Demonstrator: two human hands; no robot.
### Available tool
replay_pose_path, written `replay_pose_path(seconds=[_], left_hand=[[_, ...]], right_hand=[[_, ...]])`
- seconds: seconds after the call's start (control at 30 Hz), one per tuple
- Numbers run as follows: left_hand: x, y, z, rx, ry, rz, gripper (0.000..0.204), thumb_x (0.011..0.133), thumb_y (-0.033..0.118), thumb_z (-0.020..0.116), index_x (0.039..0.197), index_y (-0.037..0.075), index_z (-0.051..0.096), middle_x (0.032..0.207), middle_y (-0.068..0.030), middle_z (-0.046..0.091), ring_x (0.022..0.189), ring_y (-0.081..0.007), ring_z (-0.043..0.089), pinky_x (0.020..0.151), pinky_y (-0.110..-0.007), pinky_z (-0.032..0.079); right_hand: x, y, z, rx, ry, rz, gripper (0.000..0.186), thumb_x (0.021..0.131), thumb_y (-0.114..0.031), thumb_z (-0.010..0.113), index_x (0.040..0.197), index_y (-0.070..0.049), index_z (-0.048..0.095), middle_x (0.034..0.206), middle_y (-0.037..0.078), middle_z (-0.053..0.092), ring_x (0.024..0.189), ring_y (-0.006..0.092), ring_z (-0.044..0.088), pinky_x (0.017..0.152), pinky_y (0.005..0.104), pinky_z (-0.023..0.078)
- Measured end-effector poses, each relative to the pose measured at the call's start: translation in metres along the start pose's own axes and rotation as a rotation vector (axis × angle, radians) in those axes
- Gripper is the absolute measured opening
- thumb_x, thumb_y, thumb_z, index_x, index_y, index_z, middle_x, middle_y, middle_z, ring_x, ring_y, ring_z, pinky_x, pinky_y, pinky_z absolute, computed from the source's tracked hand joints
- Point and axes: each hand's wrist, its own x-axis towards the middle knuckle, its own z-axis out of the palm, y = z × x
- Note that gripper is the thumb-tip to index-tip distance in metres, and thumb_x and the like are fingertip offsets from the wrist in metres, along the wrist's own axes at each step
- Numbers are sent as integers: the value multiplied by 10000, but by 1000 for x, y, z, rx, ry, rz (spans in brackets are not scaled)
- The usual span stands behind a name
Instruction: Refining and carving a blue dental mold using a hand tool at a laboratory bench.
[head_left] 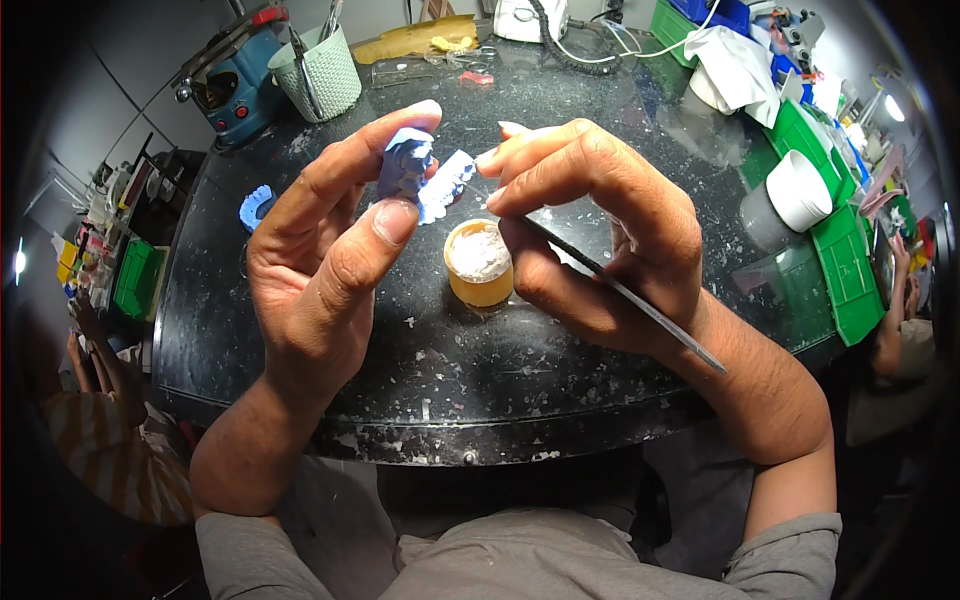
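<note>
My left hand [325, 255] pinches a small blue dental model [403, 165] between thumb and fingers, raised above the table. Between thumb and fingers of my right hand [610, 230] is a slim dark hand tool [627, 293], like a dental carver. Its handle slants back over my wrist, and its thin tip points toward the model; whether they touch I cannot tell. Just beyond, a second blue dental piece [447, 187] shows, partly hidden by my left hand. Below and between my hands stands a yellow jar [480, 288] topped with white material. A blue dental arch [257, 206] lies left of my left hand.
Along the back left stand a blue machine [235, 95] and a pale woven basket [318, 75] of tools. A white cup [799, 190] and green bins [845, 270] line the right side. A white device [530, 18] with a coiled cord sits at the back. People work at both sides.
</note>
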Motion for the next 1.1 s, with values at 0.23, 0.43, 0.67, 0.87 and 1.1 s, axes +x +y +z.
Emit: replay_pose_path(seconds=[0.23, 0.43, 0.67, 0.87, 1.1], left_hand=[[0, 1, 0, 6, -8, 1, 536, 915, 153, 637, 1377, -84, 505, 1177, -151, 637, 1148, -170, 587, 1053, -342, 461], [0, 0, 0, 12, -14, -8, 539, 917, 159, 641, 1378, -84, 503, 1165, -148, 638, 1142, -167, 587, 1056, -343, 458], [0, 0, 0, 11, -13, -11, 548, 910, 167, 649, 1377, -80, 506, 1159, -145, 640, 1135, -165, 589, 1061, -337, 450], [0, 2, 1, 21, -13, -11, 539, 909, 158, 633, 1380, -70, 503, 1148, -127, 644, 1125, -160, 596, 1053, -337, 452], [1, -4, -4, -130, -4, -36, 439, 902, 40, 603, 1326, -56, 539, 1333, -178, 584, 1152, -176, 585, 1054, -358, 444]], right_hand=[[0, -1, -1, -8, -43, 16, 262, 706, 79, 686, 956, 6, 669, 946, 128, 678, 999, 275, 689, 978, 479, 509], [-1, -2, -1, -19, -27, 27, 250, 707, 84, 684, 944, 5, 670, 937, 123, 676, 997, 278, 688, 984, 475, 503], [0, -1, -2, 3, -33, 9, 248, 706, 79, 689, 943, 6, 675, 918, 115, 672, 982, 275, 688, 986, 486, 498], [2, 0, -2, 13, -30, -42, 235, 703, 79, 694, 924, 2, 678, 898, 113, 671, 980, 279, 688, 981, 491, 499], [1, -1, 0, -32, -23, -18, 236, 692, 95, 690, 905, -2, 671, 884, 110, 664, 979, 283, 692, 967, 491, 511]])
